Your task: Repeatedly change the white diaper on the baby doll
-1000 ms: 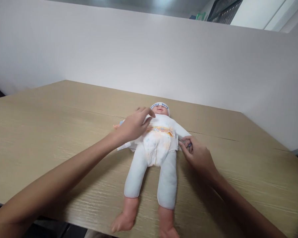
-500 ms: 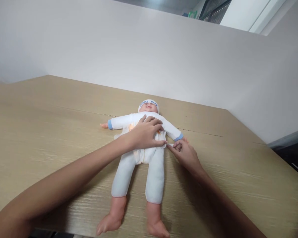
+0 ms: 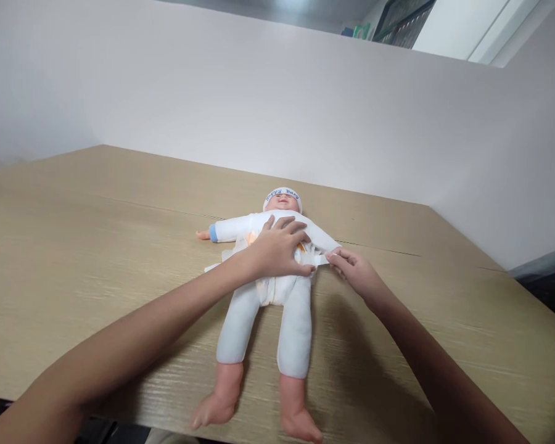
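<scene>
A baby doll (image 3: 292,330) in a white outfit and a lettered white cap lies on its back, feet towards me. Around its hips is a white diaper (image 3: 272,293) with orange markings, its upper front partly covered by my hand. My left hand (image 3: 284,246) lies spread over the doll's belly, pressing on the diaper's front. At the diaper's right side, my right hand (image 3: 354,268) pinches the end of a white diaper tab (image 3: 321,259), which is pulled outward. Another loose tab (image 3: 211,267) sticks out on the left side.
The doll rests on a wide wooden table (image 3: 134,246) with a thin seam across it. Behind the table rises a pale wall (image 3: 259,111). Dark objects show beyond the right edge and below the front edge.
My right hand has moved slightly up and outward, drawing the diaper tab out straight from the side. My left hand stays on the belly. The view has shifted a little.
</scene>
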